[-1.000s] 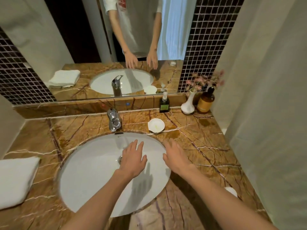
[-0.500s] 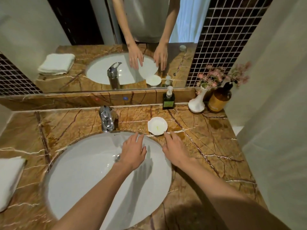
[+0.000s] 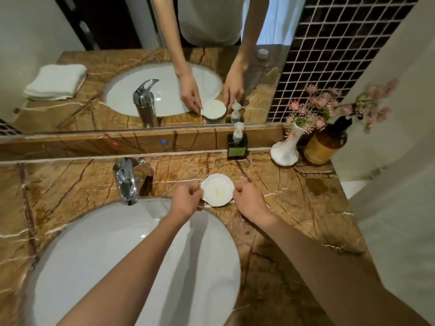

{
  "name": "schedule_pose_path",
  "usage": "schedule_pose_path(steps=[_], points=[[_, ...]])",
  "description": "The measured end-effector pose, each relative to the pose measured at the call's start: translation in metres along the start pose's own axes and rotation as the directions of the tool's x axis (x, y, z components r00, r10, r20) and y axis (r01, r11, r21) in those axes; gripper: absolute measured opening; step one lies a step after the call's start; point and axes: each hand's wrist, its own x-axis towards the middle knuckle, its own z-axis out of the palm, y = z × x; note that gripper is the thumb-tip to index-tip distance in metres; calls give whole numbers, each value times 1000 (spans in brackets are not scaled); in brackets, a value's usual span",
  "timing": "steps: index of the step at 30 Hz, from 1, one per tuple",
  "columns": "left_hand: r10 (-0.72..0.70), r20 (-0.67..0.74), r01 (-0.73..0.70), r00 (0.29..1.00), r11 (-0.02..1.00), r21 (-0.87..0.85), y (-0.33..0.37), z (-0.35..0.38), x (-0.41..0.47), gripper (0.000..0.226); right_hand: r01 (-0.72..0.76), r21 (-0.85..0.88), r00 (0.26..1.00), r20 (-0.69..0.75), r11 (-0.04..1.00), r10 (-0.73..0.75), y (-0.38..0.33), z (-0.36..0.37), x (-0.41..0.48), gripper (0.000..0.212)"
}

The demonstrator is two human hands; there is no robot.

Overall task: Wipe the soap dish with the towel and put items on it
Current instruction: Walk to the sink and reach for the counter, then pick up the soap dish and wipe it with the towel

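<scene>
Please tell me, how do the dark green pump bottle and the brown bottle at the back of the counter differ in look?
The green pump bottle is squarish, dark and has a white pump; the brown bottle is round, amber and has a black top. The green one looks smaller and narrower, the brown one wider. The green one stands behind the soap dish, the brown one in the far right corner beside the white vase. Both stand upright against the back ledge, untouched.

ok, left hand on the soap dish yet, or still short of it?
Touching. In the head view the left hand has its fingertips pinched on the left rim of the soap dish, with no gap showing between them.
</scene>
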Motion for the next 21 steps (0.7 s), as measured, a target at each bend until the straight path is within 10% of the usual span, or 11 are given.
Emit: schedule_pose_path(steps=[10, 21], points=[[-165, 31, 168, 986, 959, -230, -4, 13, -2, 19, -72, 174, 997, 51, 982, 64, -2, 5, 9, 24], [-353, -74, 286, 933, 848, -446, -35, 21, -60, 34, 91, -9, 983, 159, 996, -89, -14, 7, -13, 29]])
